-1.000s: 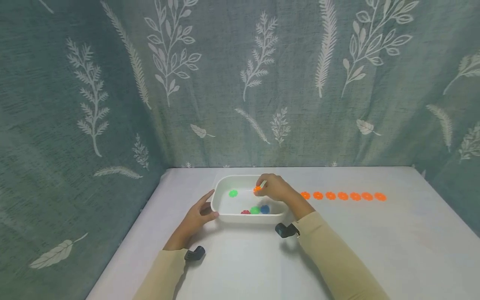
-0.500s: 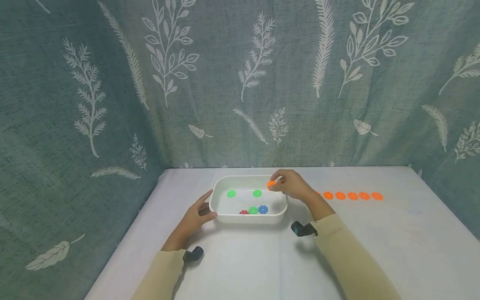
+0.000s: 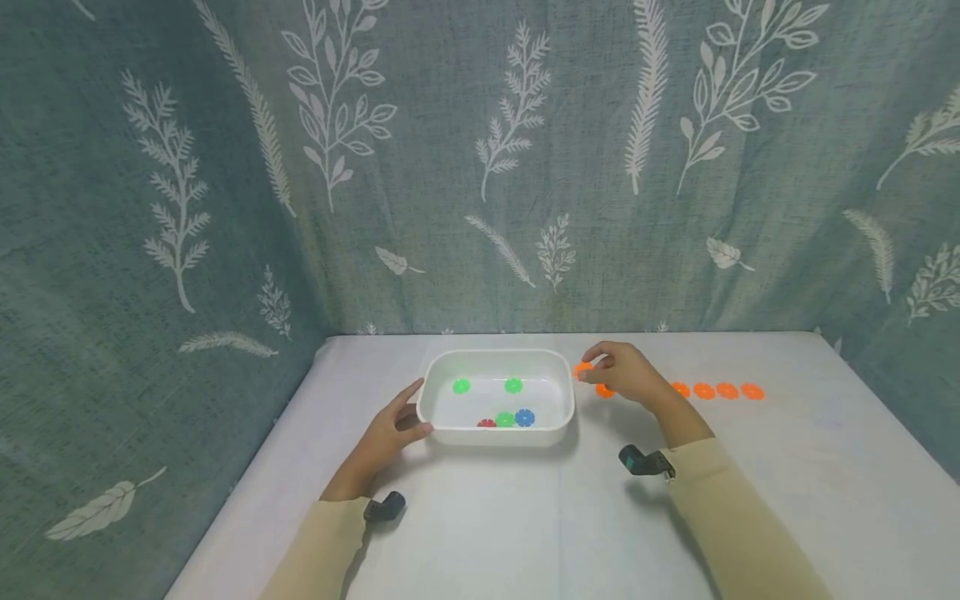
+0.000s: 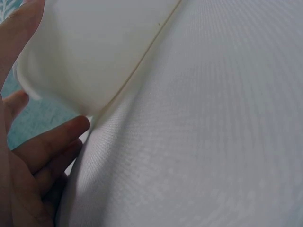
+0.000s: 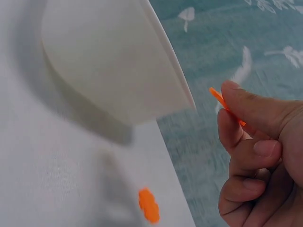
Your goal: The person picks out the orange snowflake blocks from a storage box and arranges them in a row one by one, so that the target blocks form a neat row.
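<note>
At the left end of a white plastic tub (image 3: pixel 487 437), my left hand (image 3: pixel 384 437) rests its spread thumb and fairly straight fingers against the corner. In the left wrist view the fingertips (image 4: pixel 78 124) lie by the tub's lower edge. Just right of the tub, my right hand (image 3: pixel 626 371) pinches an orange flower-shaped disc (image 5: pixel 218 98) between thumb and index finger, above the table. Below it another orange disc (image 3: pixel 604 391) lies on the cloth. Inside the tub are green discs (image 3: pixel 513 386), a blue disc (image 3: pixel 525 417) and a partly hidden red one (image 3: pixel 487 423).
A row of orange discs (image 3: pixel 704 392) runs rightward along the white cloth-covered table (image 3: pixel 495 517); the right hand and wrist hide part of it. Behind the table hangs a green leaf-patterned curtain (image 3: pixel 442 167).
My right hand has carried the orange disc rightward out of the tub, past its right rim, uncovering a green disc inside. The left hand stays at the tub's left end.
</note>
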A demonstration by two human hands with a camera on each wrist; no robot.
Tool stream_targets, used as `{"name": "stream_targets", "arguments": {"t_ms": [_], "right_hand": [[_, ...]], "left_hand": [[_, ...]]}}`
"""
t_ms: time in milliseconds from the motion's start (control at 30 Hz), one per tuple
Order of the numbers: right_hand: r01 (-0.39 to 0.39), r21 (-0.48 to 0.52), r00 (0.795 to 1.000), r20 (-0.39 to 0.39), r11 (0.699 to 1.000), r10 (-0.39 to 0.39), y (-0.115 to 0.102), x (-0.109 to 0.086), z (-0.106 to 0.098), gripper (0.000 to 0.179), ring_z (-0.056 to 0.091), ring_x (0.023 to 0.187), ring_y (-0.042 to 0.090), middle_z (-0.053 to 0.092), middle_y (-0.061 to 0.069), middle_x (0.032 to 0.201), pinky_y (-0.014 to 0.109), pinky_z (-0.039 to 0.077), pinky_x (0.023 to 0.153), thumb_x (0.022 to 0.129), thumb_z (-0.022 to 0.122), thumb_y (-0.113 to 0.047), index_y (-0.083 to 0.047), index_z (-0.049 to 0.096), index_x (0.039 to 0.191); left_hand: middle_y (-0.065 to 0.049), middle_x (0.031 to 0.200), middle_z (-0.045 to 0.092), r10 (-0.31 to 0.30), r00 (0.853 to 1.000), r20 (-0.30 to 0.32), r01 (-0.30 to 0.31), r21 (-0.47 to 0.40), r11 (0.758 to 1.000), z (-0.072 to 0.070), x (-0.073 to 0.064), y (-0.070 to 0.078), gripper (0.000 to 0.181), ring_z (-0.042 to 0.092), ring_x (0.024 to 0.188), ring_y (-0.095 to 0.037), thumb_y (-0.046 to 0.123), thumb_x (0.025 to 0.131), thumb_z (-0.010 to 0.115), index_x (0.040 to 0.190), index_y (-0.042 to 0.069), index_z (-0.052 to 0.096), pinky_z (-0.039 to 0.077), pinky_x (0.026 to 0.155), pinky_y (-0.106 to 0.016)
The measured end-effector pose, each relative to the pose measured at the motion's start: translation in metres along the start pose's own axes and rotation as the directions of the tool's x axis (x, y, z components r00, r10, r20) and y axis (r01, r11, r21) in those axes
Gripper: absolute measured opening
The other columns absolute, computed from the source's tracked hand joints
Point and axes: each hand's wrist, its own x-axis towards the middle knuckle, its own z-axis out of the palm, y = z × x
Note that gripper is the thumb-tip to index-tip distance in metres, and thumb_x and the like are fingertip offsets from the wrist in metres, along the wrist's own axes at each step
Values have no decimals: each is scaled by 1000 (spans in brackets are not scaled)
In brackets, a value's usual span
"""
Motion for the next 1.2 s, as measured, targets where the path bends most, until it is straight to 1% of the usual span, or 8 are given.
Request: {"name": "stream_targets", "arguments": {"t_ms": [133, 267, 400, 500, 633, 900, 1067, 1200], "right_hand": [[-10, 21, 1000, 5, 1000, 10, 11, -6, -11, 47, 60, 86, 31, 65, 11, 103, 39, 51, 71, 85, 76, -36, -10, 60, 121], [-28, 14, 1000, -15, 1000, 28, 22, -10, -23, 48, 62, 90, 31, 65, 11, 106, 42, 52, 77, 85, 75, -38, -10, 60, 122], [-32, -10, 999, -36, 999, 31, 34, -16, -35, 49, 62, 90, 30, 66, 11, 105, 39, 51, 75, 86, 75, -37, -8, 59, 123], [-41, -8, 998, -48, 999, 40, 44, -21, -43, 50, 61, 91, 30, 65, 12, 104, 39, 51, 75, 87, 74, -36, -7, 59, 124], [-61, 11, 996, -61, 998, 62, 54, -27, -52, 51, 61, 95, 30, 64, 12, 106, 42, 52, 80, 87, 74, -36, -6, 57, 125], [-75, -41, 993, -90, 996, 72, 70, -39, -74, 52, 61, 100, 31, 63, 18, 113, 42, 53, 82, 89, 72, -33, -3, 56, 128], [-96, -67, 990, -109, 993, 89, 83, -43, -85, 54, 62, 96, 31, 62, 21, 115, 39, 54, 77, 89, 72, -34, -1, 55, 127], [-113, -84, 986, -134, 990, 101, 94, -46, -90, 54, 62, 89, 26, 64, 19, 110, 35, 53, 71, 89, 72, -35, 0, 56, 126]], "left_hand": [[-12, 135, 57, -6, 1000, -1, 6, 5, 1000, 0, 1, -1, 86, 52, 125, -35, 39, 79, 81, 151, 38, 33, 22, 104, -69], [-11, 133, 58, -11, 1000, 3, 11, -7, 1000, -1, 1, -1, 85, 52, 125, -34, 38, 79, 81, 150, 40, 33, 20, 105, -70], [-10, 133, 59, -13, 1000, 8, 13, -20, 1000, -2, 0, 1, 85, 53, 124, -34, 37, 79, 81, 150, 41, 34, 21, 105, -70], [-8, 133, 59, -15, 1000, 15, 16, -28, 999, -2, -2, 2, 84, 51, 126, -33, 37, 79, 81, 149, 43, 34, 20, 104, -70], [-7, 134, 58, -25, 999, 23, 26, -33, 999, -2, -2, 2, 82, 46, 131, -32, 37, 80, 80, 148, 45, 34, 18, 104, -71], [-7, 134, 58, -29, 999, 25, 30, -39, 999, -2, -3, 4, 81, 45, 132, -31, 36, 81, 79, 148, 44, 34, 18, 105, -71], [-11, 134, 57, -9, 1000, 27, 9, -31, 999, -2, -3, 4, 83, 48, 129, -34, 35, 81, 79, 150, 39, 34, 17, 105, -71], [-12, 135, 57, -7, 1000, 24, 8, -27, 1000, -1, -2, 4, 84, 49, 127, -36, 36, 80, 80, 150, 38, 34, 17, 105, -71]]}}
